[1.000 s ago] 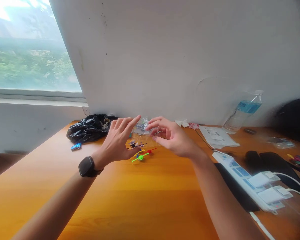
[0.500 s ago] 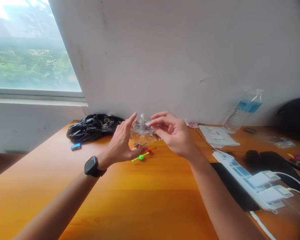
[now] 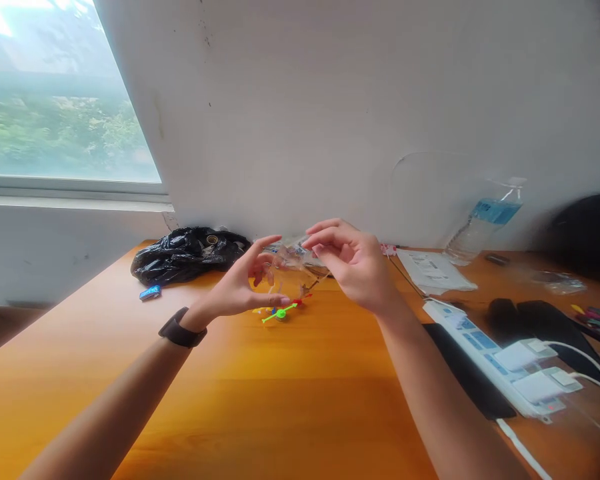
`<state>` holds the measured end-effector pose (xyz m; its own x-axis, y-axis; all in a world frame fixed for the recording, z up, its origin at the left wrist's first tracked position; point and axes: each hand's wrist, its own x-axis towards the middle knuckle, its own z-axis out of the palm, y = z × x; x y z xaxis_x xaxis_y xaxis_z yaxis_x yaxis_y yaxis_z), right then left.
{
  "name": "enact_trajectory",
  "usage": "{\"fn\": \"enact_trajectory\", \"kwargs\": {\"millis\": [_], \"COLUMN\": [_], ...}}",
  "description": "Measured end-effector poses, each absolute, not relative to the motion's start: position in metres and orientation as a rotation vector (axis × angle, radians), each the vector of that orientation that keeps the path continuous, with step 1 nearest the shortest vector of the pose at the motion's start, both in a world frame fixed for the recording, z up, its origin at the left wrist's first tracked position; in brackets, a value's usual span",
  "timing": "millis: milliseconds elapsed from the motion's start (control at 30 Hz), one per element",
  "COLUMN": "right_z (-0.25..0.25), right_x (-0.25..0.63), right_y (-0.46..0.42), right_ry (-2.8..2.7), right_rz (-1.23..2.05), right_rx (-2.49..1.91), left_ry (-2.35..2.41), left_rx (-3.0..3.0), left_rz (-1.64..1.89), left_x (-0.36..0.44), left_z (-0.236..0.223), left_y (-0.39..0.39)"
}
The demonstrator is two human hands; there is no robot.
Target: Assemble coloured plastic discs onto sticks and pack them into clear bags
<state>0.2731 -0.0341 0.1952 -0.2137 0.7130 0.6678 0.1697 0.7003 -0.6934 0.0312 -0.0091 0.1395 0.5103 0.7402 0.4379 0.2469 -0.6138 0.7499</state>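
Note:
A crinkled clear plastic bag hangs between my hands above the far part of the table. My right hand pinches its edge between thumb and fingers. On the other side, my left hand has its thumb and fingers spread wide beside the bag; a black watch is on that wrist. Just below the left thumb, a green arrow-shaped piece lies on the table with a red arrow-shaped piece behind it. Small blue and yellow bits show there too, partly hidden by the thumb.
A black plastic bag and a small blue packet lie at the left. To the right are a white power strip with plugged chargers, white papers and a clear bottle by the wall.
My left hand has tilted over, its fingers now bent more toward the right hand. The plastic bag has changed shape, and blue and yellow bits now show beside the green piece.

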Motion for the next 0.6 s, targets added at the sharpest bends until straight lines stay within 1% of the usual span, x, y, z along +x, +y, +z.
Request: {"fn": "enact_trajectory", "kwargs": {"millis": [67,167,267,367,433,467,533,600], "right_z": [0.195,0.191,0.18,0.156,0.135,0.123,0.102,0.084], "right_x": [0.273,0.274,0.28,0.291,0.3,0.303,0.307,0.307], "right_y": [-0.033,-0.027,-0.011,0.016,0.035,0.043,0.054,0.057], "right_ry": [-1.758,-1.754,-1.69,-1.528,-1.517,-1.617,-2.041,-2.21], "right_rz": [0.63,0.718,0.839,0.971,0.931,0.861,0.739,0.785], "right_rx": [-0.7,-0.7,-0.733,-0.834,-0.977,-1.087,-1.222,-1.221], "left_ry": [0.744,0.716,0.71,0.757,0.791,0.805,0.831,0.845], "left_rx": [2.108,2.103,1.969,1.826,1.755,1.731,1.703,1.698], "left_rz": [0.829,0.676,0.603,0.597,0.624,0.634,0.627,0.604], "left_x": [0.031,0.032,0.032,0.028,0.024,0.023,0.02,0.019], "left_z": [0.14,0.139,0.137,0.136,0.136,0.136,0.134,0.133], "left_y": [-0.006,-0.003,-0.002,0.0,0.004,0.005,0.008,0.009]}}
